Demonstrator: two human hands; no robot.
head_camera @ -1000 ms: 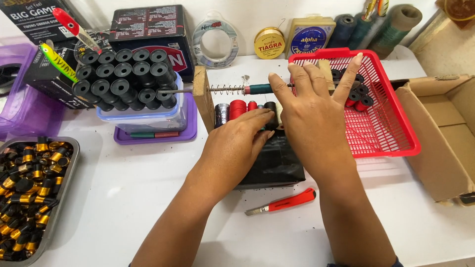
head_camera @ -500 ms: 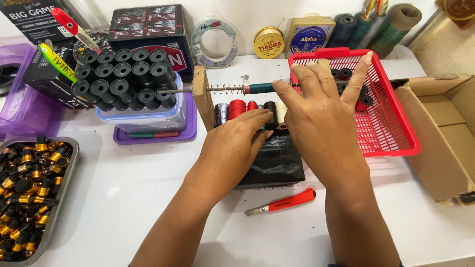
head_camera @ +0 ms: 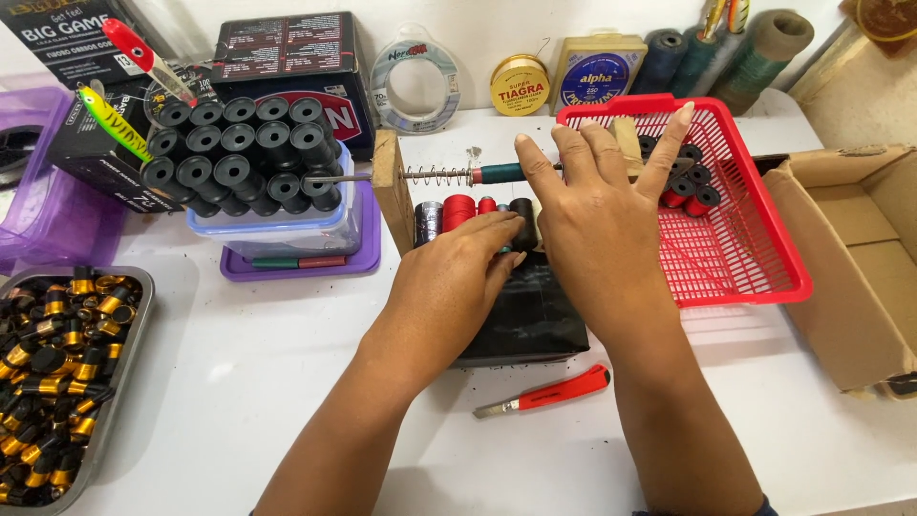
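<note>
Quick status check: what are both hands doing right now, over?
Left hand fingertips on the black spool in the thread row. Right hand open, fingers spread, above the wooden jig. Red basket just right; red cutter lies nearer.

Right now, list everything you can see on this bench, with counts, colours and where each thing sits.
Wooden jig: one, tan post with a sprung rod, centre.
Thread spools: several, red, grey and black, in a row under the rod.
Black block: one, below the spools.
Red basket: one, right of centre, holding a few black and red pieces.
Cardboard box: one, brown, far right.
Utility knife: one, red, front centre.
Clear tub: one, piled with black bobbins, on a purple lid.
Metal tray: one, grey, left, full of black and gold pieces.
Fishing lures: two, red and green, upper left.
Left hand: on the spools.
Right hand: fingers spread over the rod.
</note>
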